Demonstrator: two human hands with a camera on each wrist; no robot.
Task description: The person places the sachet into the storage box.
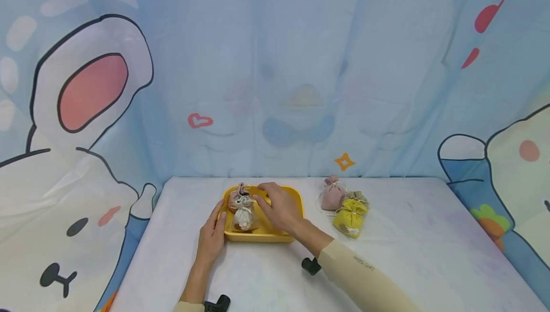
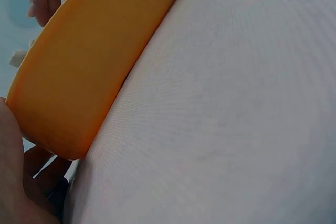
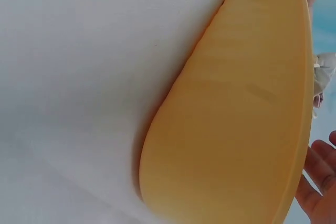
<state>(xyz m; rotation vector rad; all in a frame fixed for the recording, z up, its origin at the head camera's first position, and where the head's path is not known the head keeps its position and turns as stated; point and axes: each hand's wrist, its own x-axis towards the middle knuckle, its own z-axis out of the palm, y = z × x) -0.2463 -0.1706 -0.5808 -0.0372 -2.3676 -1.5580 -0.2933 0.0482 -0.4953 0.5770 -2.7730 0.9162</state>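
- a yellow tray [image 1: 296,196] sits near the middle of the head view, on the white bench [image 1: 421,245].
- two small drawstring pouches lie in the tray's left part: a cream pouch [image 1: 243,214] in front and a pink pouch [image 1: 236,196] just behind it, touching.
- the left hand [image 1: 211,238] rests against the tray's left front corner, fingers straight along the wall, gripping nothing.
- the right hand [image 1: 279,207] lies over the tray with relaxed fingers reaching toward the cream pouch; whether it touches the pouch cannot be told.
- right of the tray, three more pouches huddle together: pink sachet [image 1: 333,195], yellow sachet [image 1: 350,216], and olive sachet [image 1: 357,197].
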